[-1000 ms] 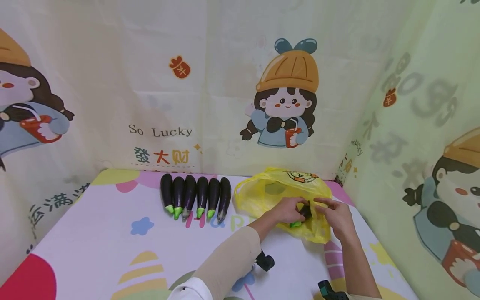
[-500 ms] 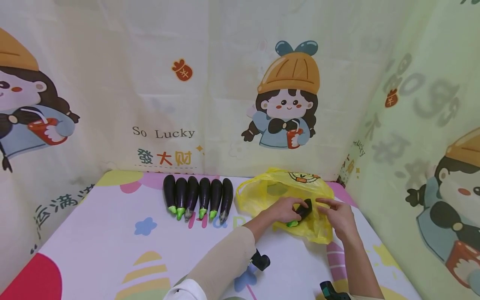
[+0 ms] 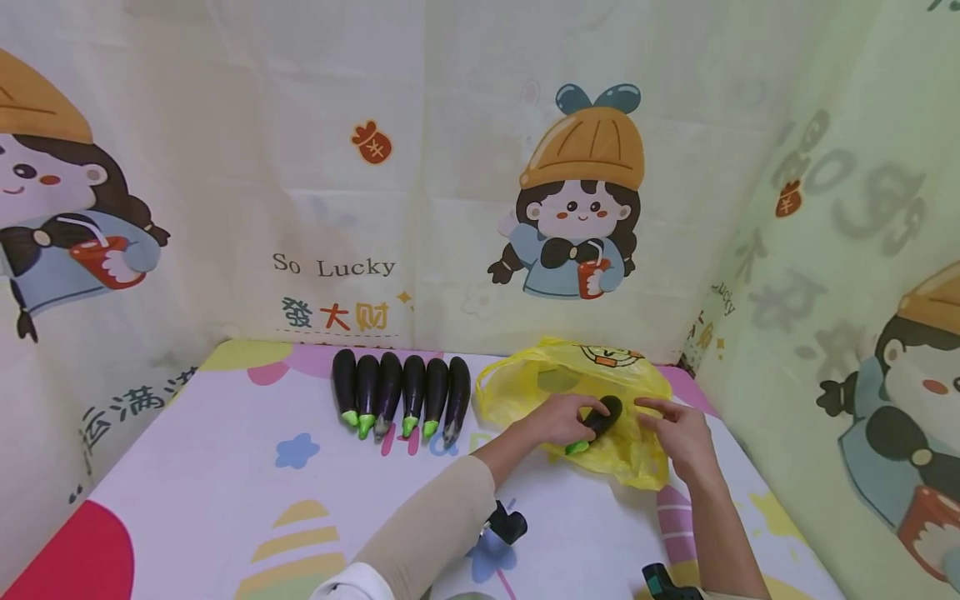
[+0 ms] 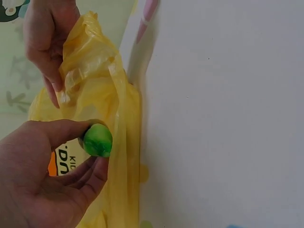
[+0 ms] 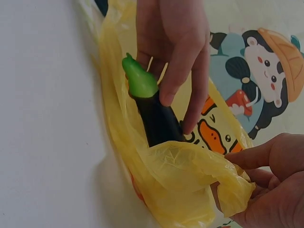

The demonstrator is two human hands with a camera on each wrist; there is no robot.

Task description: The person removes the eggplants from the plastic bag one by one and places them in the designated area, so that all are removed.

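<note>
My left hand pinches a dark purple eggplant between thumb and fingers at the mouth of a yellow plastic bag. In the left wrist view the eggplant's green stem cap faces the camera. From the right wrist the dark body shows slanting into the bag, its far end hidden behind the yellow film. My right hand grips the bag's edge, where the film bunches between thumb and fingers.
Several eggplants lie side by side in a row left of the bag, stem ends toward me. A printed cloth covers the table. Patterned curtains rise behind and on both sides.
The eggplant in my left hand has shifted left and toward me, and more of its dark body shows. My right hand stays at the bag's edge. The head view has turned slightly left.
</note>
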